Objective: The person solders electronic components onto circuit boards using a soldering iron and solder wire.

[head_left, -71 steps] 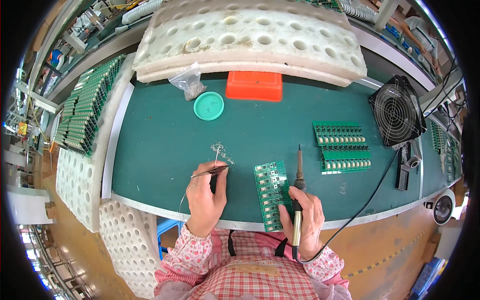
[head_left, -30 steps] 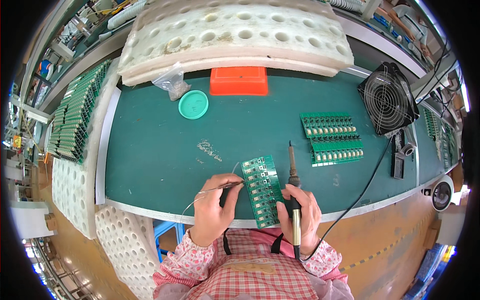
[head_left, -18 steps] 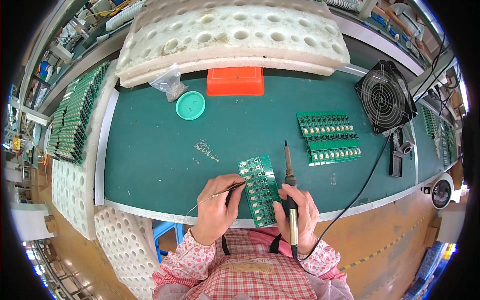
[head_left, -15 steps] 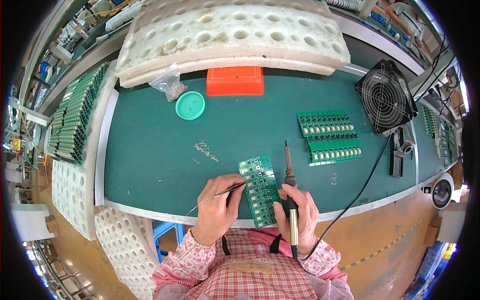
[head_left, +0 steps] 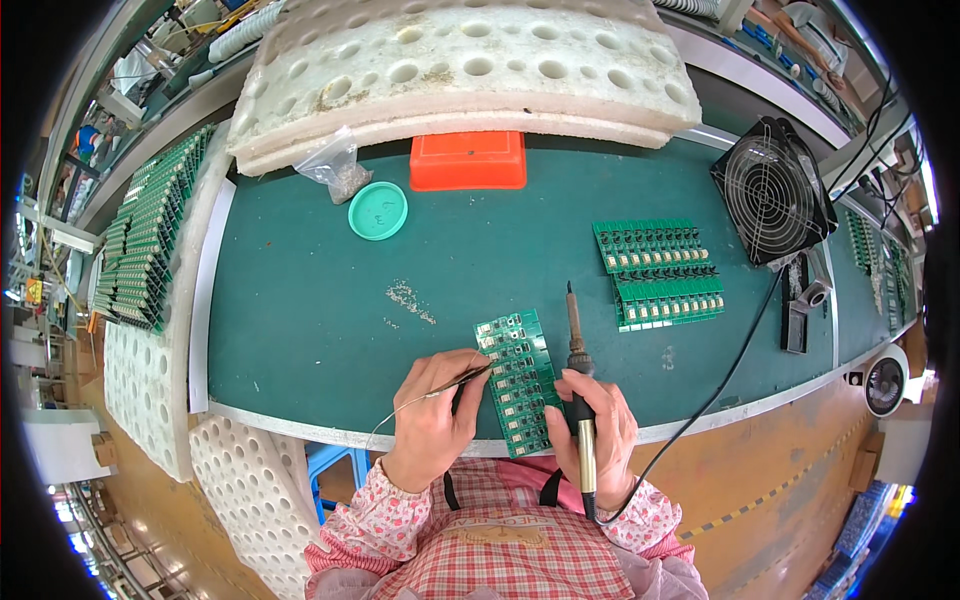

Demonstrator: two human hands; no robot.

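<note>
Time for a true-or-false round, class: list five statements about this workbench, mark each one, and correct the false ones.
1. The right hand holds a soldering iron. True.
2. The left hand is empty. False: the left hand holds a slim dark tool.
3. A red box lies to the right of a round green lid. True.
4. The soldering iron's tip touches the nearest circuit board. False: the tip is clear of the board.
5. A black fan stands toward the right. True.
</note>
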